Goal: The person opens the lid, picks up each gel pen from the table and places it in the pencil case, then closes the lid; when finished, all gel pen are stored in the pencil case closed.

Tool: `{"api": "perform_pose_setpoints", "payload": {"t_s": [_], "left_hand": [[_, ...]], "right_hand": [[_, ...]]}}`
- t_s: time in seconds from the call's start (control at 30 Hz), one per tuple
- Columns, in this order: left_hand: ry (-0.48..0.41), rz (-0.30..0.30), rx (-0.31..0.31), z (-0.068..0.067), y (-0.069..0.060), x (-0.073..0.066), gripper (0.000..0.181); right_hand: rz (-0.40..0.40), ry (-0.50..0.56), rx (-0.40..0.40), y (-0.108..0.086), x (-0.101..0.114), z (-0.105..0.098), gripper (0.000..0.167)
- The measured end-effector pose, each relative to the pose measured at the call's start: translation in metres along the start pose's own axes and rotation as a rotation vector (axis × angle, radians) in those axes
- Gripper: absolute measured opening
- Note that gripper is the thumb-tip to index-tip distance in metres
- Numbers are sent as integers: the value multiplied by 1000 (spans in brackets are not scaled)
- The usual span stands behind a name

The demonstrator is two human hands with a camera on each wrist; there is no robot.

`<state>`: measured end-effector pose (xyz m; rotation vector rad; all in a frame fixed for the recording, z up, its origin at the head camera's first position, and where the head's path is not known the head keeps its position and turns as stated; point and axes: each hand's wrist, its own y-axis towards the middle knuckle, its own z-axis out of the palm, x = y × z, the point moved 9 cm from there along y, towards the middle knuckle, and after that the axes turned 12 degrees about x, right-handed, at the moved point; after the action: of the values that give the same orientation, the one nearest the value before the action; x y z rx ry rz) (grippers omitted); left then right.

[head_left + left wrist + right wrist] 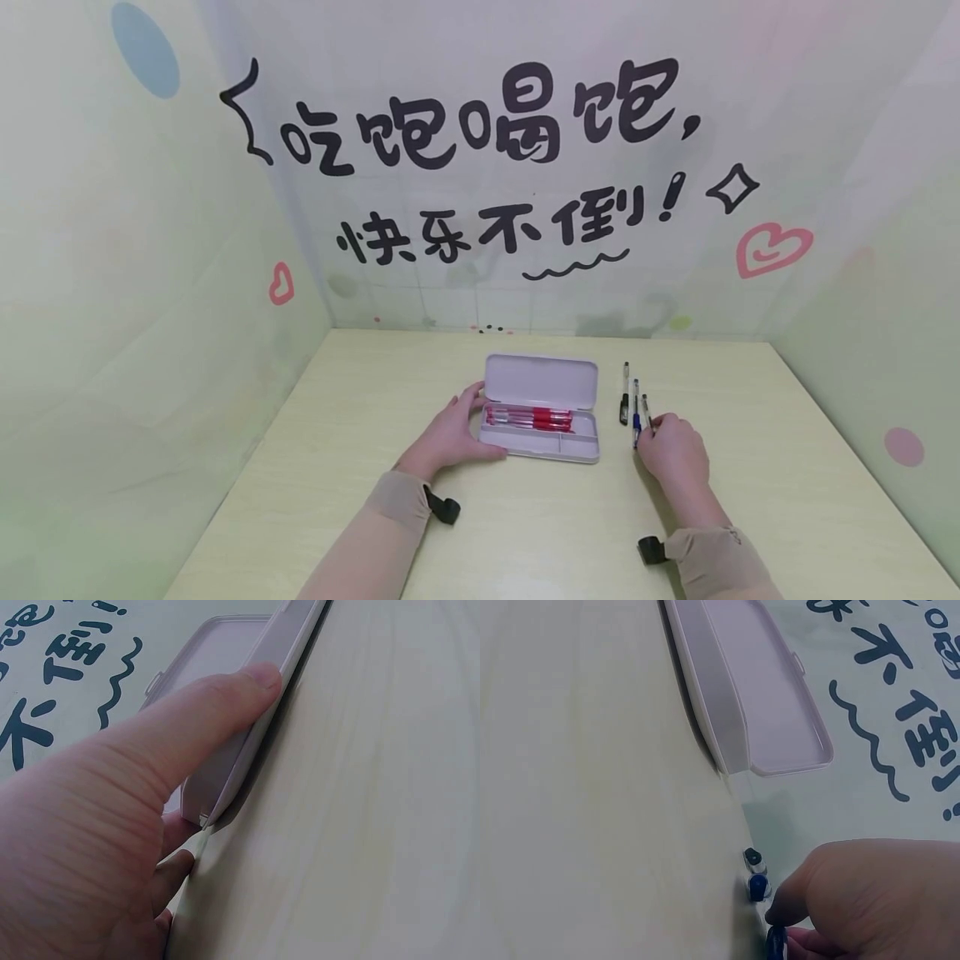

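An open lilac pencil case [542,381] stands near the back middle of the table, its lid raised. Several red pens [531,418] lie in its rear compartment. My left hand [450,433] grips the case's left end, and in the left wrist view the thumb [247,679] presses on its front edge. Right of the case, my right hand [675,450] pinches a pen [647,406] whose dark blue cap [777,942] shows in the right wrist view. Just left of this hand lie a blue-capped pen [637,417] and a black-capped pen [624,400].
The pale wooden table [517,533] is bounded by a back wall [450,300] with black lettering and by side walls. Dark straps with small black pieces [651,550] sit at both wrists. The case's front compartment has a small divider.
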<state>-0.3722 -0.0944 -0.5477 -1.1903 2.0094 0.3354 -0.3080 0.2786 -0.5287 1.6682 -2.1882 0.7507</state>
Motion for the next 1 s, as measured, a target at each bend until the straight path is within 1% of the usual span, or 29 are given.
{"api": "perform_pose_setpoints", "payload": {"t_s": [0.13, 0.27, 0.43, 0.53, 0.67, 0.83, 1.0], "left_hand": [[-2, 2, -1, 0, -1, 0, 138], [2, 10, 1, 0, -1, -1, 138], [8, 10, -2, -1, 0, -1, 139], [2, 1, -6, -1, 1, 0, 139], [-8, -7, -3, -1, 0, 1, 138], [1, 6, 1, 0, 0, -1, 139], [4, 5, 1, -1, 0, -1, 138]], "right_hand": [[-3, 12, -22, 0, 0, -3, 46], [-26, 10, -58, -2, 5, -5, 45], [-99, 16, -132, -4, 21, -9, 41], [-160, 30, -166, -5, 34, -10, 40], [-277, 22, -191, -11, 57, -8, 35], [-433, -62, -238, -20, 92, 0, 26], [-571, -191, -262, -24, 127, 15, 20]]}}
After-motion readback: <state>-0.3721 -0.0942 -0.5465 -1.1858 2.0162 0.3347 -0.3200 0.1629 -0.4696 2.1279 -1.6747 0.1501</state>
